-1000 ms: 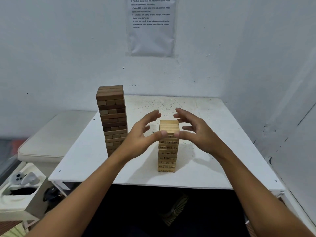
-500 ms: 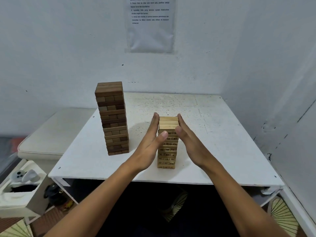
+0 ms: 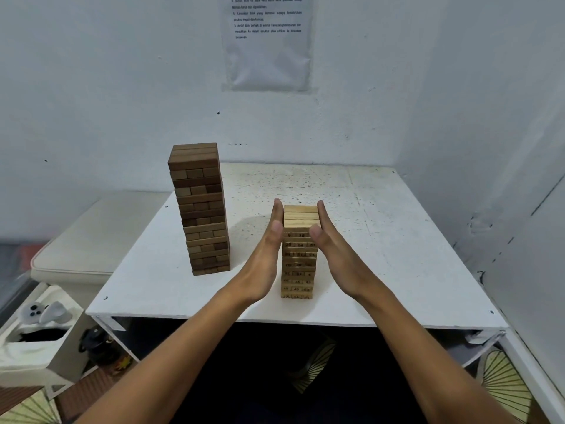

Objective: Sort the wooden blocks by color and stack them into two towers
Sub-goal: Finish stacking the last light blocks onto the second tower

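Here the pale tower [image 3: 298,252] stood at the tabletop's [image 3: 397,240] 6 o'clock, dark tower [image 3: 200,209] at 9. Left hand [image 3: 266,258] and right hand [image 3: 337,258] pressed its sides, fingers straight. Loose, light blocks: likely topples; square it gently.

Both forearms reach forward, the left hand [image 3: 265,255] and right hand [image 3: 337,257] held flat with straight fingers, palms facing each other, thumbs tucked inward.

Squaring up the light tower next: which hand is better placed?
Neither clearly: left hand and right hand both lie flat against opposite sides of the light tower. The dark tower stands nearer the left.
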A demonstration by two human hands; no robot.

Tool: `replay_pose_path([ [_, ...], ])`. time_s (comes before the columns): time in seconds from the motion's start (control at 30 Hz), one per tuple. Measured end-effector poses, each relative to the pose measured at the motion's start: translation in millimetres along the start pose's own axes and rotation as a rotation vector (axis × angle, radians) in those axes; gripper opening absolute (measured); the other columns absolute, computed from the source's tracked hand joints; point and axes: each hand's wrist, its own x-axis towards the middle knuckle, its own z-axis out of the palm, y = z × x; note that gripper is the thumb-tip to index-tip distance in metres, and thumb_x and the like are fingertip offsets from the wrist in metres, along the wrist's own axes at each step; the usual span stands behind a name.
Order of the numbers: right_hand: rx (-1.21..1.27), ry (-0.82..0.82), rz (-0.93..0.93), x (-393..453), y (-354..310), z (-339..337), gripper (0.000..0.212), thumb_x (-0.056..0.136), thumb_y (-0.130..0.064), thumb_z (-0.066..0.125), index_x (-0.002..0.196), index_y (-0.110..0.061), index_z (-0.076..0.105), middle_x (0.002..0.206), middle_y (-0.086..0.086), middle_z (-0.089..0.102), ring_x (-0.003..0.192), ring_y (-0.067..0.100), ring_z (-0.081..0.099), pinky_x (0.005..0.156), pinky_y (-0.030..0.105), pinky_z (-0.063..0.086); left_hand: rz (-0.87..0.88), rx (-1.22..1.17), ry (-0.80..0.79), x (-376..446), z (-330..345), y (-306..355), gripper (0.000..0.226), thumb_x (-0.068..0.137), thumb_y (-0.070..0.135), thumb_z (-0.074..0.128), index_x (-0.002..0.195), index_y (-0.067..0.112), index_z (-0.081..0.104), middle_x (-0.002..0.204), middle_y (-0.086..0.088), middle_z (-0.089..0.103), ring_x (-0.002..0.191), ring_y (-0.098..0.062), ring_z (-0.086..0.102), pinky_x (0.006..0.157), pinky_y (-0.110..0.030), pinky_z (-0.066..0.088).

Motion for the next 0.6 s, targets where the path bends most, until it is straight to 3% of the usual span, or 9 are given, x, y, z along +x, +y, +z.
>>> replay_pose_path([
  [0.27,0.001,0.015,0.003,-3,4,-1,0.084,0.082,-0.065,0.031,0.153,-0.038,-0.004,0.159,-0.023,0.000,0.136,-0.012,0.010,0.105,0.013,0.010,-0.018,-0.027,0.007,-3,1,-6,0.114,0.055,0.102,0.011,0.151,0.042,-0.007,0.160,0.021,-0.006,0.145,0.006,-0.005,0.121,-0.031,-0.003],
  [0.4,0.013,-0.014,-0.006,-4,9,3,0.087,0.084,-0.072,0.032,0.154,-0.035,-0.004,0.160,-0.023,0.004,0.137,-0.015,0.012,0.093,-0.003,0.016,-0.013,-0.039,-0.005,-5,4,-6,0.116,0.054,0.102,0.009,0.151,0.040,-0.008,0.161,0.020,-0.007,0.145,0.006,-0.006,0.120,-0.029,-0.003],
  [0.5,0.001,-0.022,-0.027,-3,10,5,0.099,0.075,-0.082,0.034,0.155,-0.036,-0.002,0.157,-0.028,0.003,0.131,-0.028,0.013,0.092,-0.007,0.018,-0.012,-0.032,-0.004,-4,5,-6,0.117,0.053,0.102,0.006,0.151,0.041,-0.009,0.161,0.018,-0.007,0.145,0.005,-0.006,0.117,-0.024,-0.004],
  [0.6,0.015,-0.022,-0.033,-4,8,5,0.097,0.074,-0.078,0.034,0.154,-0.035,-0.002,0.155,-0.028,0.005,0.118,-0.038,0.015,0.089,-0.012,0.019,-0.016,-0.013,0.009,-4,6,-5,0.118,0.051,0.103,0.005,0.151,0.040,-0.011,0.161,0.018,-0.009,0.145,0.004,-0.008,0.111,-0.016,-0.004],
])
